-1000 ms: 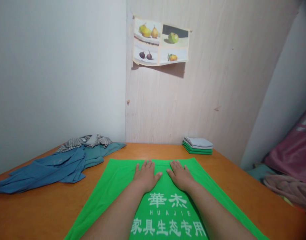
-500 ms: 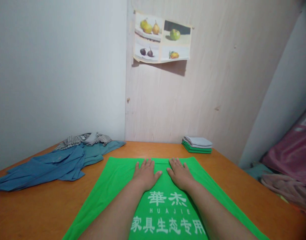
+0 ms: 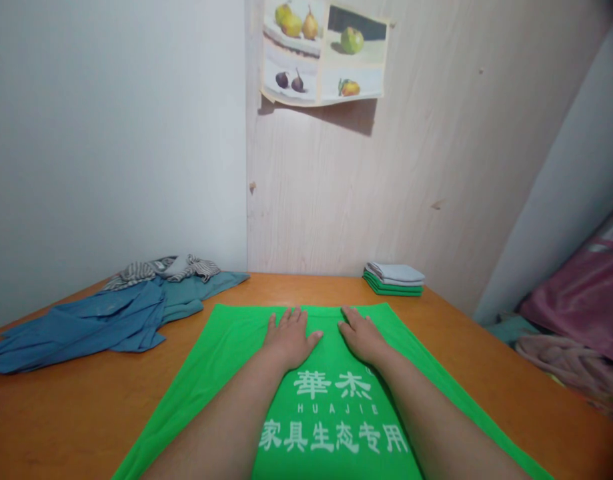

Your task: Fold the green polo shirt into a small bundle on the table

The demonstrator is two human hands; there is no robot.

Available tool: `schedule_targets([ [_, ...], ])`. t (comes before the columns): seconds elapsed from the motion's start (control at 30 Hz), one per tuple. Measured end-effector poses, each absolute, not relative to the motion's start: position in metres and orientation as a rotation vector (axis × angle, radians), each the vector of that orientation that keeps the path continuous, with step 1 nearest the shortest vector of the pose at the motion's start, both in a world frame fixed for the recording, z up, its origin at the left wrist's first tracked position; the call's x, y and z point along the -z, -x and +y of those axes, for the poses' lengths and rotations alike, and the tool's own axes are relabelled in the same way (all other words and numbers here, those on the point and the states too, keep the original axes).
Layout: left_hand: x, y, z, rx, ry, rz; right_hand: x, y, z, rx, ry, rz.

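Observation:
A bright green cloth [image 3: 331, 400] with white printed Chinese characters and the word HUAJIE lies spread over the table, its far edge straight. Whether it is a shirt or another item cannot be told, as its near end runs out of view. My left hand [image 3: 289, 339] rests palm down near the far edge, fingers stretched out and thumb pointing right. To its right, my right hand [image 3: 362, 337] also lies on the cloth, its fingers extended and partly turned away from view. Neither hand grips the fabric. My forearms cover parts of both sides of the cloth.
Blue garments [image 3: 96, 320] and a striped cloth [image 3: 161, 270] lie loosely on the left of the orange-brown table [image 3: 51, 413]. A folded green and grey stack [image 3: 393, 279] sits at the back right. Behind are walls with a fruit picture [image 3: 326, 53]; pink fabric [image 3: 581, 300] is at far right.
The view has tilted slightly, so the scene sits higher up. My right hand has turned a little and its fingers look closer together. Both hands stay on the cloth near its far edge.

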State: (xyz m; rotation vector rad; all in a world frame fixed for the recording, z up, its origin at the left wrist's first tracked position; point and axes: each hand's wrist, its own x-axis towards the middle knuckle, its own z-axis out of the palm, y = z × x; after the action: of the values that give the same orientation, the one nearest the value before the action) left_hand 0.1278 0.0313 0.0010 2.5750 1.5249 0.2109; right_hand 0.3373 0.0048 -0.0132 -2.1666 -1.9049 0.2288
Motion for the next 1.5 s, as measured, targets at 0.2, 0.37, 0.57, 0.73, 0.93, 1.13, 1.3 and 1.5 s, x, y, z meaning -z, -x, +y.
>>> schedule_targets([
  [0.2,-0.0019,-0.1289,0.0302,-0.204,-2.571,1.533,0.0128,-0.3405,0.0067,-0.244,2.163,-1.866],
  [0.37,-0.0010,-0.1291,0.0310,-0.199,-2.575,1.532,0.0109,-0.3383,0.0040,-0.235,2.178,-1.927],
  [0.57,0.0005,-0.1292,0.0328,-0.202,-2.575,1.539,0.0087,-0.3335,0.0017,-0.205,2.224,-1.974],
  [0.73,0.0033,-0.1288,0.0347,-0.221,-2.579,1.542,0.0086,-0.3328,0.0015,-0.196,2.225,-1.978],
  [0.93,0.0032,-0.1286,0.0338,-0.221,-2.569,1.548,0.0100,-0.3334,0.0009,-0.182,2.200,-1.980],
  [1.13,0.0025,-0.1281,0.0326,-0.225,-2.570,1.556,0.0114,-0.3337,0.0016,-0.178,2.218,-1.977],
  [1.3,0.0035,-0.1277,0.0336,-0.228,-2.569,1.560,0.0127,-0.3334,0.0026,-0.158,2.221,-1.993],
  [1.5,0.0030,-0.1281,0.0343,-0.213,-2.562,1.558,0.0099,-0.3312,0.0000,-0.132,2.220,-1.988],
])
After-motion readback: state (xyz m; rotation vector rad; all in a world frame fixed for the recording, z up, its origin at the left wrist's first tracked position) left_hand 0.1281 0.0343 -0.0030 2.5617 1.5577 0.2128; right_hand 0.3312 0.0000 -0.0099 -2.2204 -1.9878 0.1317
